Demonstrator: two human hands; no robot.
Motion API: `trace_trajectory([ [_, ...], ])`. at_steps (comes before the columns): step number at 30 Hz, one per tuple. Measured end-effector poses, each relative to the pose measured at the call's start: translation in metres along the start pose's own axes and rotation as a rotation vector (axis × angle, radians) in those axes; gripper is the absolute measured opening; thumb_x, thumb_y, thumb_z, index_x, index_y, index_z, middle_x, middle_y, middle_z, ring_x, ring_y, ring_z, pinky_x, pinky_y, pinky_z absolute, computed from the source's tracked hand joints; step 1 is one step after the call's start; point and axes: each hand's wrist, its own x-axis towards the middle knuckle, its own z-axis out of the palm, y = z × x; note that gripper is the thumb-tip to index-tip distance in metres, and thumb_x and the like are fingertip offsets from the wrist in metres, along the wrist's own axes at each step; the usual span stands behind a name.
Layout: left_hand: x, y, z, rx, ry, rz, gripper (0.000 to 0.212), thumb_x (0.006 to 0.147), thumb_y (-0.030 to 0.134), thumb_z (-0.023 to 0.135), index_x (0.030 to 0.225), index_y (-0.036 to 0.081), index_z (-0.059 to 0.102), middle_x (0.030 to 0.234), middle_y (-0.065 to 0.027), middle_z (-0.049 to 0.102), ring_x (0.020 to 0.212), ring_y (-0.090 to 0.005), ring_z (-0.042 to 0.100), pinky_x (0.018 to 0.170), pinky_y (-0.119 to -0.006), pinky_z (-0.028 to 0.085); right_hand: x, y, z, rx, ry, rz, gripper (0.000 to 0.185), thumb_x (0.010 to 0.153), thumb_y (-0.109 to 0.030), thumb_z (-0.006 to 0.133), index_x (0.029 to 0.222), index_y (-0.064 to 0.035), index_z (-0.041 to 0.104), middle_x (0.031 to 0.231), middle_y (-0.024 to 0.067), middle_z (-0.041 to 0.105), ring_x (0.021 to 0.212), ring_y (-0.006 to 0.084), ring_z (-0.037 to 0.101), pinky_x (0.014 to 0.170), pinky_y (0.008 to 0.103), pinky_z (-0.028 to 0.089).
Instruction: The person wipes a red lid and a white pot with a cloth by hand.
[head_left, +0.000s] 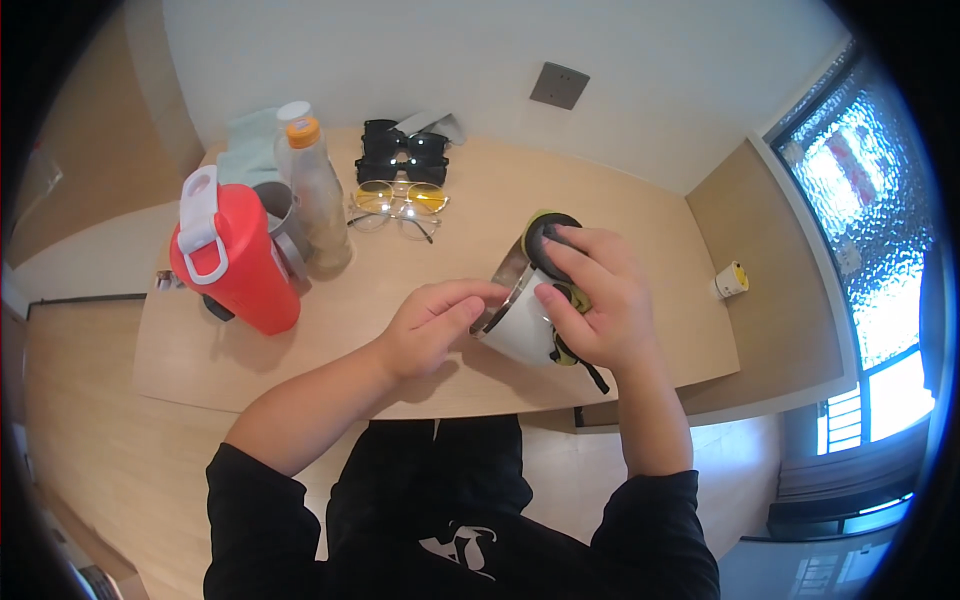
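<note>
Over the table (409, 390), both hands are on a white, rounded, hollow-looking object (521, 322) with a shiny metallic edge, tilted. Its exact kind I cannot tell. My right hand (600, 292) grips it from the right, fingers on a round black pad (545, 244) with a green rim. Green-and-black parts (574, 300) show under that palm, and a black strap end (598, 379) hangs out below. My left hand (439, 322) is at the object's left side, fingertips reaching past the shiny edge. Those fingertips are partly hidden.
Left on the table stand a red tumbler (244, 262) with white lid, a grey mug (275, 202), an orange-capped bottle (319, 195) and a pale cloth (251, 142). Behind lie black sunglasses (405, 142), yellow-lensed glasses (427, 198) and clear glasses (412, 227). A small white container (729, 281) is at right.
</note>
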Motion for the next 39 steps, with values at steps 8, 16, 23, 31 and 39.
trace_trajectory([
  [8,-0.001,0.006,0.001,0.216,0.013,-0.036,0.028,0.101,0.015,0.050,0.117,-0.003,0.064,0.099,-0.0030,0.066,0.089,-0.0096,0.057,0.079,-0.026,0.047,0.009,-0.011,0.010,-0.041,0.007,-0.042,0.030,0.071,-0.017,0.075,0.099,-0.0060,0.071,0.105,0.0114,0.067,0.093,0.0299,0.063,0.084,0.0393,0.048],
  [16,0.000,0.005,0.001,0.057,0.017,-0.046,0.023,0.100,0.012,0.053,0.113,-0.003,0.064,0.097,-0.0009,0.065,0.087,-0.0085,0.056,0.079,-0.025,0.047,0.009,-0.014,0.009,-0.064,-0.007,-0.128,0.031,0.070,-0.019,0.076,0.099,-0.0090,0.071,0.104,0.0083,0.066,0.094,0.0276,0.062,0.087,0.0418,0.046],
  [23,0.001,0.000,-0.004,0.137,-0.058,0.003,0.021,0.101,0.010,0.049,0.112,-0.001,0.063,0.097,-0.0001,0.064,0.088,-0.0081,0.056,0.079,-0.025,0.046,-0.013,-0.038,0.011,-0.214,-0.058,-0.203,0.029,0.070,-0.020,0.076,0.099,-0.0153,0.073,0.109,0.0030,0.067,0.104,0.0230,0.062,0.101,0.0438,0.039],
  [31,0.000,0.005,-0.005,0.251,-0.092,0.007,0.019,0.100,0.010,0.049,0.110,0.000,0.062,0.097,-0.0011,0.062,0.090,-0.0095,0.054,0.083,-0.027,0.046,0.016,-0.004,0.006,-0.040,-0.126,0.003,0.024,0.080,-0.021,0.071,0.102,-0.0128,0.074,0.102,0.0073,0.068,0.099,0.0266,0.063,0.096,0.0435,0.044],
  [39,0.004,-0.001,-0.003,0.305,-0.090,0.070,0.019,0.100,0.013,0.049,0.109,0.002,0.061,0.091,-0.0018,0.061,0.085,-0.0106,0.054,0.080,-0.026,0.045,0.043,0.082,0.036,0.846,-0.439,1.071,0.035,0.091,-0.030,0.061,0.098,0.0034,0.071,0.086,0.0040,0.066,0.078,0.0124,0.058,0.071,0.0272,0.048],
])
